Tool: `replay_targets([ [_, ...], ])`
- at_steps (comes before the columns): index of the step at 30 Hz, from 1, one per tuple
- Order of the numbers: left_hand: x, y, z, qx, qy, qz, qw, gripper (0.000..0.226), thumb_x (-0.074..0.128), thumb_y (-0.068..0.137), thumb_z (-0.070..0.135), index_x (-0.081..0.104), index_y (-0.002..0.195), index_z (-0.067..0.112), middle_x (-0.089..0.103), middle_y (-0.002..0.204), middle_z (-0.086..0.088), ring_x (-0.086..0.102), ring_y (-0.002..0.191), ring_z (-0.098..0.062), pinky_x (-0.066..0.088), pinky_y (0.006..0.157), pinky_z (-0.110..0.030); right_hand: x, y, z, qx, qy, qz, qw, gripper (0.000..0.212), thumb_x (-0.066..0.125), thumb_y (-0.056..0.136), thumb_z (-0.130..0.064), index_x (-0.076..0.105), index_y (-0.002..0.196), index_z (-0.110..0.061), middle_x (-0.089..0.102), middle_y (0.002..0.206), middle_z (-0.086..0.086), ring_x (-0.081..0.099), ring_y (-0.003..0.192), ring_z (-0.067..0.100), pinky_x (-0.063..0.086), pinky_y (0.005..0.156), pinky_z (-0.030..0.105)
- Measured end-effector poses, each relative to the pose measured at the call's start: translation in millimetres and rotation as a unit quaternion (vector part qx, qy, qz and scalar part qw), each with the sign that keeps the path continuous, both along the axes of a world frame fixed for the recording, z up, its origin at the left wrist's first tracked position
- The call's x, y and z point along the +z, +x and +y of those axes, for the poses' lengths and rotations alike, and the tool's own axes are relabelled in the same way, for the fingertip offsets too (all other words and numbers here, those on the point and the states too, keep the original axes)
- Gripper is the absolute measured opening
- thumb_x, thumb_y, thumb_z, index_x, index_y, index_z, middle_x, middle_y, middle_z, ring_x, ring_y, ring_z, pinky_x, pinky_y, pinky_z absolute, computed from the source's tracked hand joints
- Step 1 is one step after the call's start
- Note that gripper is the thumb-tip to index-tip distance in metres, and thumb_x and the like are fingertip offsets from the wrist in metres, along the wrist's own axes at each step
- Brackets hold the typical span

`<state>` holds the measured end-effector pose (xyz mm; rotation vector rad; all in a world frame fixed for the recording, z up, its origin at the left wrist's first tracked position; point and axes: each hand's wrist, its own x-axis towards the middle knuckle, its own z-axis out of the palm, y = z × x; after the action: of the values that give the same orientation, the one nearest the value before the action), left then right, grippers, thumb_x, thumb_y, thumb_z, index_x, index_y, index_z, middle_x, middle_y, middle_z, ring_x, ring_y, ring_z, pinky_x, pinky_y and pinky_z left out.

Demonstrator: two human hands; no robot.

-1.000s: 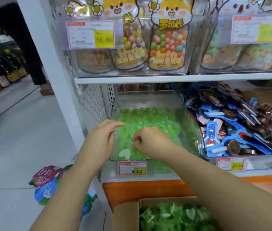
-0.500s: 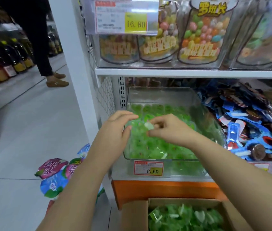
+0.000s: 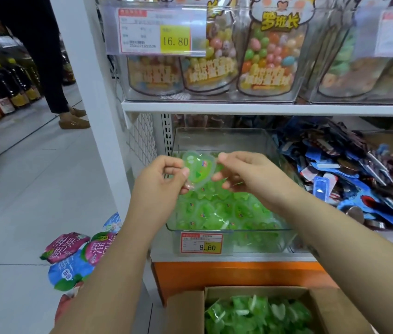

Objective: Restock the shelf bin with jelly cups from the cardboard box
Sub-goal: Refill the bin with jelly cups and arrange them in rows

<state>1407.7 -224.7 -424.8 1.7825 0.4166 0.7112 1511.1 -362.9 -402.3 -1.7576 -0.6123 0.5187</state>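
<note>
One green heart-shaped jelly cup [image 3: 199,171] is held over the clear shelf bin [image 3: 226,229], pinched at its left edge by the grip of the left hand [image 3: 159,182] and at its right edge by that of the right hand [image 3: 246,174]. The bin, placed at the front left corner of the shelf [image 3: 263,257], is partly filled with green cups. The cardboard box [image 3: 185,312] is seen open below the shelf's front edge.
</note>
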Motion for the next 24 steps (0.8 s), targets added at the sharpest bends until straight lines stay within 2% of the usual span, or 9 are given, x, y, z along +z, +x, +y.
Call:
replay_targets([
  [2,0,2,1,0.012,-0.01,-0.004,1.0,0.015,0.061,0.09,0.009,0.059,0.085,0.023,0.06,0.077,0.007,0.064,0.057,-0.004,0.055,0.063,-0.018,1,-6,3,-0.004,0.016,-0.047,0.999,0.007,0.061,0.09,-0.023,0.062,0.087,-0.016,0.071,0.077,0.004,0.058,0.062,0.013,0.049,0.065,0.026],
  [4,0,2,0,0.011,-0.012,-0.002,1.0,0.016,0.061,0.089,0.008,0.058,0.085,0.022,0.06,0.075,0.007,0.063,0.057,-0.003,0.055,0.062,-0.017,-1,-8,10,-0.017,0.026,-0.083,0.996,0.006,0.064,0.088,-0.015,0.06,0.088,-0.011,0.068,0.069,0.004,0.059,0.059,0.014,0.05,0.062,0.025],
  [6,-1,1,3,0.014,0.008,0.012,1.0,0.014,0.061,0.089,0.009,0.06,0.086,0.023,0.063,0.075,0.007,0.063,0.06,-0.001,0.055,0.066,-0.018,-7,-5,17,-0.027,0.035,-0.069,0.997,0.006,0.065,0.087,-0.011,0.059,0.086,-0.009,0.066,0.063,0.002,0.058,0.055,0.013,0.05,0.058,0.022],
  [8,-4,-2,11,0.028,0.081,0.048,0.995,0.012,0.059,0.091,0.014,0.064,0.092,0.025,0.066,0.084,0.012,0.063,0.072,0.003,0.049,0.073,-0.012,-17,1,23,-0.027,0.024,-0.023,0.999,0.005,0.064,0.088,-0.009,0.06,0.084,-0.009,0.065,0.063,0.003,0.056,0.05,0.008,0.049,0.054,0.017],
  [10,-8,-5,19,0.04,0.162,0.089,0.982,0.023,0.056,0.093,0.016,0.065,0.11,0.027,0.061,0.102,0.017,0.056,0.092,0.004,0.039,0.082,-0.006,-29,7,29,-0.02,-0.029,0.008,0.999,0.009,0.06,0.089,-0.006,0.059,0.081,-0.009,0.064,0.065,0.004,0.054,0.048,0.006,0.047,0.051,0.016],
  [12,-12,-7,24,0.044,0.211,0.113,0.97,0.032,0.053,0.094,0.014,0.06,0.123,0.025,0.052,0.117,0.012,0.047,0.105,0.001,0.032,0.094,-0.012,-42,10,37,-0.013,-0.088,0.019,0.996,0.014,0.058,0.091,-0.004,0.058,0.078,-0.01,0.062,0.064,0.004,0.052,0.045,0.005,0.046,0.049,0.014],
  [14,-15,-7,26,0.043,0.225,0.124,0.966,0.035,0.052,0.094,0.011,0.058,0.126,0.024,0.051,0.125,0.006,0.047,0.112,-0.007,0.03,0.098,-0.016,-52,13,46,-0.017,-0.134,-0.009,0.991,0.016,0.057,0.09,-0.005,0.06,0.076,-0.01,0.063,0.065,0.005,0.052,0.041,0.002,0.046,0.047,0.014],
  [18,-20,-7,30,0.016,0.221,0.142,0.965,0.036,0.05,0.094,0.008,0.058,0.127,0.023,0.052,0.129,0.001,0.047,0.123,-0.012,0.034,0.103,-0.023,-61,22,62,-0.015,-0.23,-0.099,0.968,0.022,0.059,0.087,-0.01,0.066,0.066,-0.013,0.073,0.083,0.009,0.053,0.056,0.011,0.048,0.067,0.028],
  [24,-24,-7,34,-0.01,0.211,0.158,0.965,0.034,0.05,0.096,0.013,0.058,0.127,0.025,0.051,0.13,0.004,0.046,0.124,-0.01,0.033,0.104,-0.022,-71,25,66,-0.003,-0.27,-0.103,0.957,0.022,0.061,0.087,-0.013,0.068,0.066,-0.016,0.073,0.086,0.005,0.049,0.055,0.009,0.043,0.064,0.024],
])
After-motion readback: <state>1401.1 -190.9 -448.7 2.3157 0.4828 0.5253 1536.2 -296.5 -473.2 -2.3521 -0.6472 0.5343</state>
